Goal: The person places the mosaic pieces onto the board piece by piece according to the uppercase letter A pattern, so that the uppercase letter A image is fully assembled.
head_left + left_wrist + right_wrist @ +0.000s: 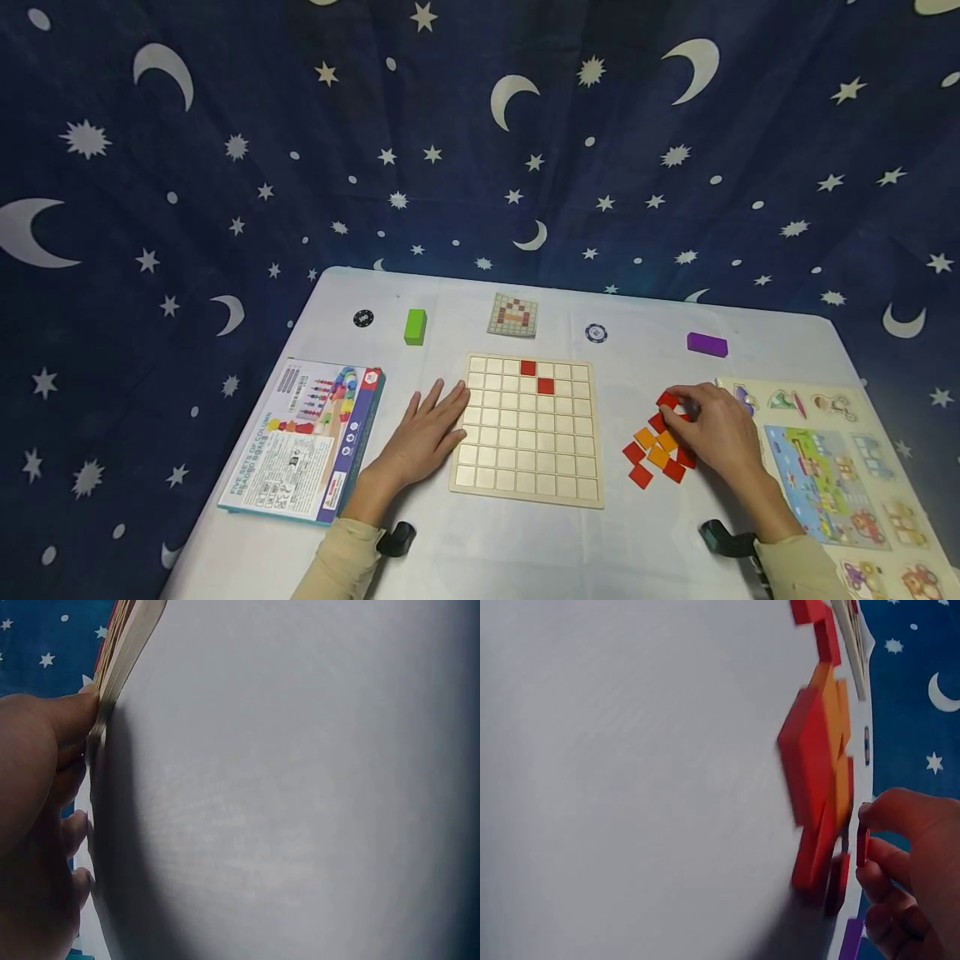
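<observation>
My left hand (420, 442) lies flat with fingers spread, its fingertips and thumb touching the left edge of a wooden grid board (527, 492). Two red square tiles, one in the top row (528, 367) and one diagonally below it (546, 386), sit in the board's cells. To the right of the board is a loose pile of red tiles (641, 477) and orange tiles (657, 456). At the pile's far side, my right hand (718, 429) pinches a red tile (863, 844) between thumb and fingers; the right wrist view shows it edge-on.
Behind the board lies a pattern card (513, 315), with a green block (415, 327), a black chip (363, 318), a blue-white chip (596, 333) and a purple block (707, 344) around it. A boxed toy (300, 442) is at left, a picture puzzle board (825, 483) at right.
</observation>
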A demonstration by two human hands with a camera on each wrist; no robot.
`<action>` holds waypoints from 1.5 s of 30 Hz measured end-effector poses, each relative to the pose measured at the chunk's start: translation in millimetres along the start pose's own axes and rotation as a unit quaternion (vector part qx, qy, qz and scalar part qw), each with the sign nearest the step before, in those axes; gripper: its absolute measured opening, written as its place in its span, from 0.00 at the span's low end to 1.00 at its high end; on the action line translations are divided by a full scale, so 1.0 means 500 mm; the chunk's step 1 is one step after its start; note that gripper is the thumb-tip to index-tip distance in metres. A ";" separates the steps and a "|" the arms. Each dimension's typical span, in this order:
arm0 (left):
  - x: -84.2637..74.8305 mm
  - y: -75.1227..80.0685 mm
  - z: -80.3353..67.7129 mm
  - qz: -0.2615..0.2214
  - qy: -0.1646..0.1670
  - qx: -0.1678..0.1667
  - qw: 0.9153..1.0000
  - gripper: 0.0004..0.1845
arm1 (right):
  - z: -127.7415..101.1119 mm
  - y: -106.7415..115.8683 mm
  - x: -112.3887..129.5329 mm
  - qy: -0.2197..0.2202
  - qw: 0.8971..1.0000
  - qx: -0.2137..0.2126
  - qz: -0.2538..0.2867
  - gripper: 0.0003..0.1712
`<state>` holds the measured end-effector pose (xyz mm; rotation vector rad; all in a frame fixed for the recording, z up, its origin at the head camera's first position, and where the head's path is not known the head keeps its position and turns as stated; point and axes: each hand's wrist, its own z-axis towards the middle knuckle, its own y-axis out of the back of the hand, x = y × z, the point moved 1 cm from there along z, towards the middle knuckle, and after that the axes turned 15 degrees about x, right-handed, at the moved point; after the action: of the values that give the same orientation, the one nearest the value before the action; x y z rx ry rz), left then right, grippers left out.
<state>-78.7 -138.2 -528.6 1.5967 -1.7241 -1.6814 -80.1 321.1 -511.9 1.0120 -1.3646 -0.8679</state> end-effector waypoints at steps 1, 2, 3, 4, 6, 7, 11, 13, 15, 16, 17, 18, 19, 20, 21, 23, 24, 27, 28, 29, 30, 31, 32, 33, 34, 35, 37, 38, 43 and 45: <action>0.001 0.000 0.000 -0.001 0.001 0.001 1.000 0.35 | 0.003 -0.001 0.006 0.005 1.000 -0.001 0.004 0.21; 0.000 0.000 -0.001 -0.002 0.000 -0.002 1.000 0.35 | 0.007 -0.002 0.013 0.010 1.000 0.000 0.007 0.21; 0.001 0.000 -0.001 -0.001 0.000 -0.001 1.000 0.35 | 0.010 -0.003 0.021 0.016 1.000 0.002 0.011 0.21; 0.001 0.001 -0.001 -0.001 0.001 -0.001 1.000 0.35 | 0.014 -0.006 0.030 0.022 1.000 0.004 0.014 0.21; 0.001 0.001 -0.001 0.000 0.001 0.000 1.000 0.35 | 0.022 -0.012 0.048 0.034 0.999 0.009 0.020 0.21; 0.001 0.001 0.000 0.001 0.001 0.000 1.000 0.35 | 0.027 -0.015 0.057 0.041 0.999 0.009 0.022 0.21; 0.000 0.002 0.001 0.002 0.001 0.004 1.000 0.35 | 0.043 -0.030 0.096 0.064 0.997 0.007 0.032 0.21; -0.001 0.002 0.000 0.003 0.002 0.006 1.000 0.35 | 0.051 -0.037 0.117 0.072 0.997 0.010 0.037 0.21; -0.001 0.002 -0.001 0.003 0.001 0.003 1.000 0.35 | 0.058 -0.043 0.139 0.081 0.996 0.021 0.042 0.21; -0.002 0.003 -0.002 0.003 0.001 0.002 1.000 0.35 | 0.062 -0.047 0.149 0.086 0.995 0.028 0.044 0.21; -0.002 0.003 -0.002 0.003 0.001 0.001 1.000 0.35 | 0.064 -0.050 0.159 0.092 0.994 0.035 0.046 0.20; -0.002 0.003 -0.002 0.002 0.001 0.000 1.000 0.35 | 0.067 -0.054 0.169 0.099 0.993 0.043 0.048 0.20; -0.001 0.004 -0.002 0.001 0.000 -0.001 1.000 0.35 | 0.069 -0.057 0.178 0.107 0.992 0.051 0.050 0.20; -0.001 0.004 -0.002 0.001 -0.002 -0.003 1.000 0.34 | 0.071 -0.062 0.185 0.116 0.990 0.058 0.050 0.20; 0.000 0.004 -0.002 0.001 -0.001 0.001 1.000 0.35 | 0.073 -0.066 0.193 0.123 0.989 0.066 0.051 0.20; 0.000 0.004 0.000 0.004 0.001 0.007 1.000 0.35 | 0.075 -0.075 0.205 0.137 0.986 0.082 0.050 0.19; 0.001 0.004 0.000 0.005 0.002 0.008 1.000 0.35 | 0.075 -0.079 0.210 0.143 0.985 0.089 0.048 0.19; 0.000 0.003 0.001 0.004 0.001 0.008 1.000 0.35 | 0.074 -0.089 0.221 0.150 0.982 0.106 0.048 0.18; 0.000 0.004 0.000 0.003 0.001 0.008 1.000 0.35 | 0.073 -0.091 0.223 0.150 0.982 0.108 0.046 0.18; 0.000 0.004 0.000 0.003 0.002 0.008 1.000 0.35 | 0.072 -0.093 0.225 0.149 0.982 0.109 0.046 0.18; 0.000 0.003 -0.001 0.002 0.001 0.006 1.000 0.35 | 0.072 -0.094 0.226 0.148 0.982 0.110 0.043 0.18; -0.001 0.003 -0.001 0.001 0.000 0.005 1.000 0.35 | 0.071 -0.095 0.226 0.146 0.982 0.111 0.041 0.18; 0.000 0.003 -0.001 0.000 -0.001 0.003 1.000 0.35 | 0.071 -0.095 0.226 0.144 0.983 0.111 0.038 0.18; 0.000 0.002 -0.001 0.002 0.001 0.006 1.000 0.35 | 0.071 -0.095 0.225 0.143 0.983 0.111 0.034 0.19; 0.000 0.001 0.000 0.002 0.000 0.004 1.000 0.35 | 0.071 -0.095 0.225 0.142 0.983 0.112 0.030 0.19; 0.001 0.000 0.000 0.002 0.000 0.004 1.000 0.35 | 0.070 -0.094 0.225 0.141 0.983 0.112 0.027 0.19; 0.000 -0.001 0.000 0.001 -0.003 -0.001 1.000 0.35 | 0.069 -0.093 0.223 0.141 0.983 0.112 0.022 0.19; 0.000 -0.001 0.000 0.001 -0.004 -0.002 1.000 0.35 | 0.068 -0.092 0.223 0.142 0.983 0.112 0.020 0.20; -0.002 -0.002 0.000 0.002 -0.010 -0.010 1.000 0.34 | 0.064 -0.089 0.217 0.154 0.983 0.102 0.025 0.21; -0.002 -0.002 0.001 0.002 -0.010 -0.010 1.000 0.34 | 0.061 -0.084 0.209 0.154 0.983 0.093 0.030 0.21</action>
<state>-78.1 -137.1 -529.1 1.5708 -1.7125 -1.7133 -102.6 206.7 -515.9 1.1884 -1.2197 -0.5180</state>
